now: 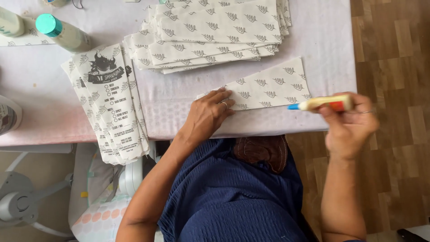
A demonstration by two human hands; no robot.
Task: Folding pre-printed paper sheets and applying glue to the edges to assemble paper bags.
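My left hand lies flat on the left end of a white paper sheet printed with small leaf marks, pinning it to the table near the front edge. My right hand hovers past the table's right edge, fingers closed around a yellowish glue tube with a red band. Its blue tip points left at the sheet's right end, just short of it.
A fanned pile of the same leaf-printed sheets lies at the back. A stack of finished printed paper bags overhangs the front left edge. Bottles with a teal cap stand at the back left. A white cloth covers the table.
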